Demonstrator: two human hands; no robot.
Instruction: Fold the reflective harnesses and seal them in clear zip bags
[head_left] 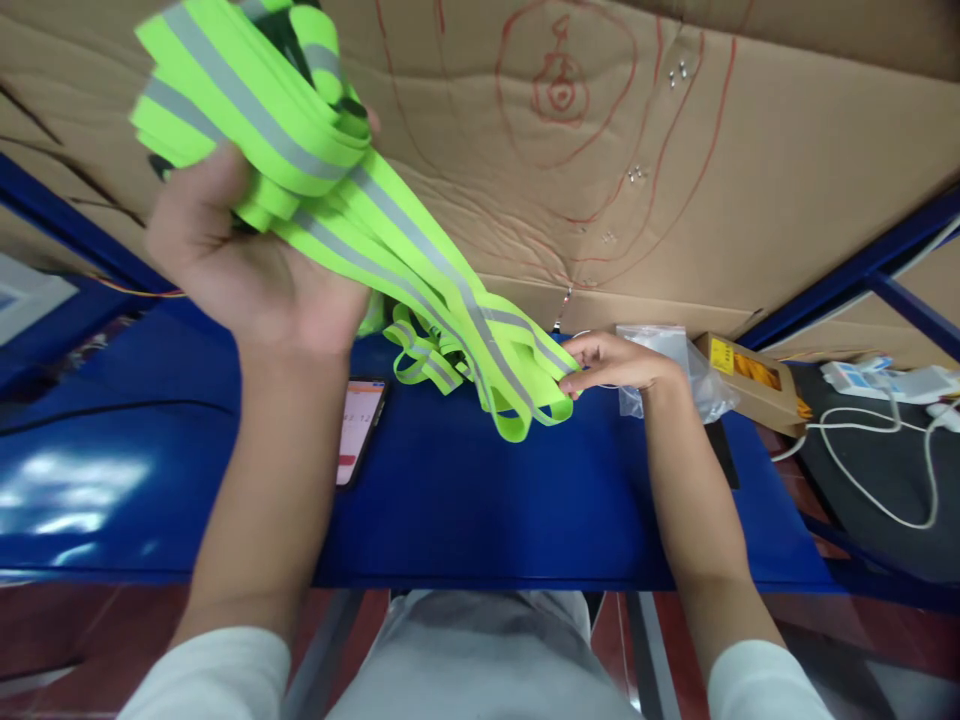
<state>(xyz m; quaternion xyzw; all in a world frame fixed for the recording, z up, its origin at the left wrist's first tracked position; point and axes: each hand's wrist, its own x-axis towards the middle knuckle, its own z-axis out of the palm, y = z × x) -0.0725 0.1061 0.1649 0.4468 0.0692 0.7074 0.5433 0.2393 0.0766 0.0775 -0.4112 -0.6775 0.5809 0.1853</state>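
the cardboard (450, 110) rises behind both hands, marked with red lines. below them lies the blue counter (487, 510). the green straps (424, 238), each with a grey stripe, run from hand to hand above the counter: the left hand (259, 260) is raised, palm up, gripping the folded bundle with its thumb over the side, and the right hand (619, 362), lower down, pinches the looped ends between thumb and fingers. right of the right hand sits the box (757, 385) with a yellow label. the clear bag (679, 348) is just behind the right hand, between it and the box. the phone (363, 430) lies below the left hand, beside that forearm. more loops (427, 362) rest on the counter between the 2 hands.
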